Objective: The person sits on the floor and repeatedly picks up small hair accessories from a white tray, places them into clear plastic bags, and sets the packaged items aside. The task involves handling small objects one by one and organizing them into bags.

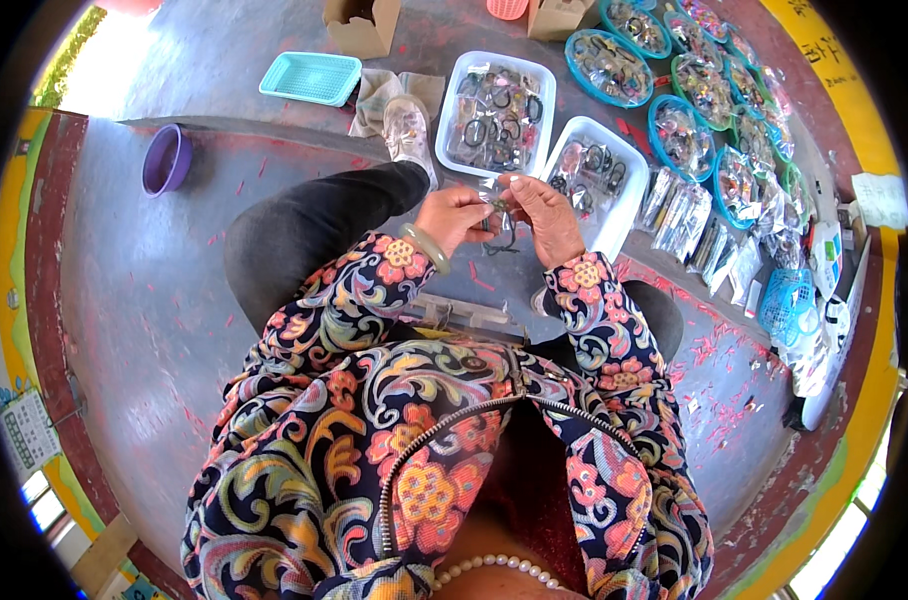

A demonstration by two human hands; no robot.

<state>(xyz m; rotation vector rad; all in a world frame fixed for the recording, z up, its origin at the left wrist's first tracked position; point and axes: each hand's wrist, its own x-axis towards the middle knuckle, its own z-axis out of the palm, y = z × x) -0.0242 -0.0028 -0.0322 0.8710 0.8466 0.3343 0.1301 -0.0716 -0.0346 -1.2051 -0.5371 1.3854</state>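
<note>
My left hand (454, 216), with a pale bangle at its wrist, and my right hand (547, 222) meet in front of me above my lap. Between their fingertips is a small dark cord with a clear, shiny wrapper (489, 186); a dark loop of it dangles below the fingers. Both hands are closed in a pinch on it. Just beyond stands a white tray (444, 140) filled with small clear packets, some showing dark loops. A second white tray (629, 205) with similar packets lies close to my right hand.
Several round blue and green baskets (571, 75) of small packaged items crowd the right, with long clear packets (679, 215) in front. A purple basin (166, 165) sits at the left. Farther off are a turquoise basket (309, 78), a cardboard box (366, 35) and a cloth (371, 97).
</note>
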